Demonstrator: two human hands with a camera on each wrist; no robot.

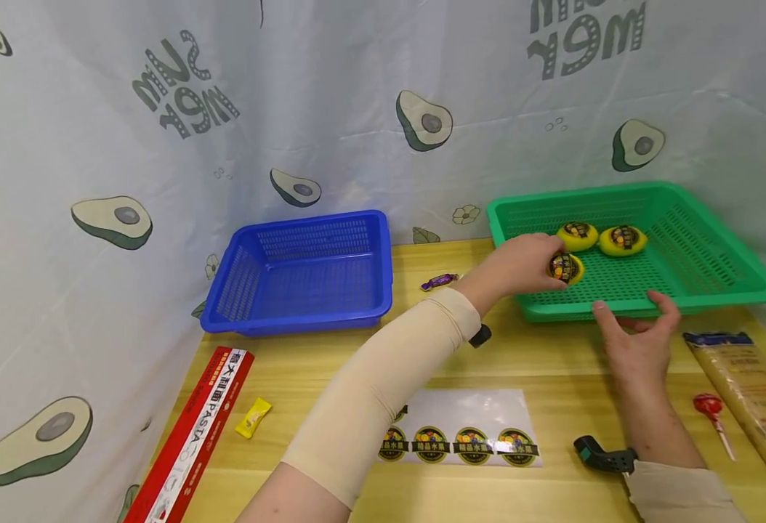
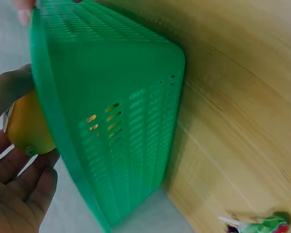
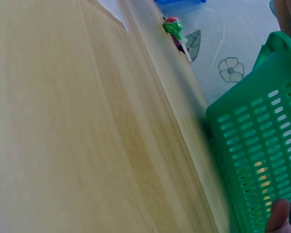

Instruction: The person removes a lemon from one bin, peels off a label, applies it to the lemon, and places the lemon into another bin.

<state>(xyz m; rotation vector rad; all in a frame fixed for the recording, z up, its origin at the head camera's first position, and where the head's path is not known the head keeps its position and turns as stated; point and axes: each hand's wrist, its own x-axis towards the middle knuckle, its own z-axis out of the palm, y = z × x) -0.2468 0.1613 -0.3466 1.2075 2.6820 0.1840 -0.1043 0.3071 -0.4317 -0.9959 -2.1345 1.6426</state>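
Note:
My left hand [image 1: 532, 263] holds a yellow lemon [image 1: 574, 270] over the near left part of the green basket [image 1: 736, 294]. That lemon bears a dark round sticker on its side; in the left wrist view the lemon [image 2: 29, 124] shows between thumb and fingers, beside the basket's rim. Two more stickered lemons, one on the left [image 1: 577, 236] and one on the right [image 1: 622, 240], lie inside the basket. At the near rim my right hand [image 1: 638, 349] grips the basket, thumb and fingers spread along it.
A blue basket [image 1: 317, 319] stands to the left. A sticker sheet [image 1: 468, 414] lies in front. Around it are a red pasta box [image 1: 190, 436], a yellow-wrapped candy [image 1: 254, 418], a purple-wrapped candy [image 1: 439, 282], a red lollipop [image 1: 708, 404] and a long brown packet [image 1: 749, 392].

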